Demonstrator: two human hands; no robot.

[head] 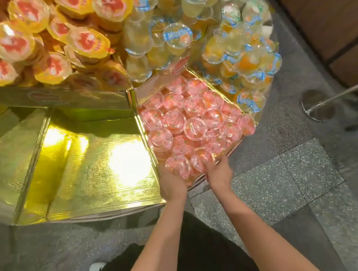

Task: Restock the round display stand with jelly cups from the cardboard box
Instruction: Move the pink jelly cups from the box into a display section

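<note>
Your left hand [173, 184] and right hand [219, 171] sit side by side at the near edge of the pink jelly cups [194, 121], and together they cradle a small cluster of cups between them. The fingertips are buried under those cups, so the exact grip is hidden; the left hand's fingers look curled round a cup [178, 166], and the right hand's fingers lie over another [202, 161].

Beyond your hands the pink cups fill their compartment of the round display stand [148, 140] to its gold divider walls. Left of your left hand lies a bare gold compartment [98, 166], glare washing out its surface. Further out, the yellow-lidded cups [87, 39] and blue-lidded cups [177, 36] are blurred and cut off by the frame's top. The cardboard box is nowhere in sight. Right of your right hand there is open speckled floor [297, 175].
</note>
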